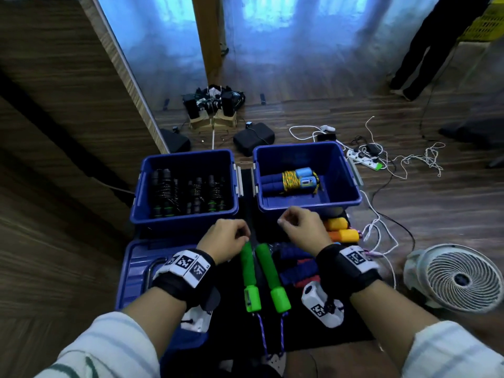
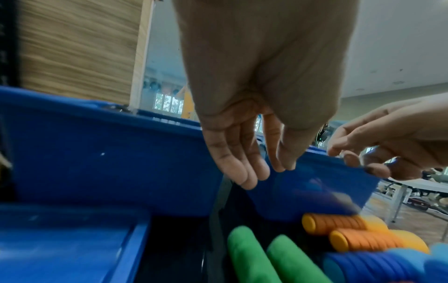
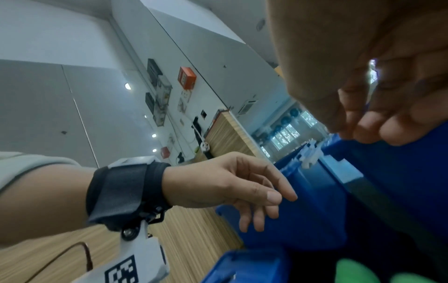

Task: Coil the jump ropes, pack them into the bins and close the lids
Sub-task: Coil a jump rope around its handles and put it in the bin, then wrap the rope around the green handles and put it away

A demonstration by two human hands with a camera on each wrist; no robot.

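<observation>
A jump rope with two green handles (image 1: 261, 276) lies on the black mat between my hands, and its purple cord (image 1: 272, 339) trails toward me. My left hand (image 1: 245, 236) hovers just over the handles' far ends. Its fingers (image 2: 242, 168) hang straight and hold nothing. My right hand (image 1: 283, 222) is at the front rim of the right blue bin (image 1: 308, 207). Its fingers (image 3: 371, 130) curl against the thumb, with nothing seen inside. That bin holds one coiled blue-handled rope (image 1: 289, 181). The left blue bin (image 1: 185, 218) holds several black ropes (image 1: 188, 192).
A blue lid (image 1: 136, 268) lies under my left forearm. Orange handles (image 1: 341, 230) and blue and red handles (image 1: 294, 268) lie near my right wrist. A fan (image 1: 458, 279) stands at the right, loose cables (image 1: 381, 159) beyond it, and a person (image 1: 431, 50) stands far right.
</observation>
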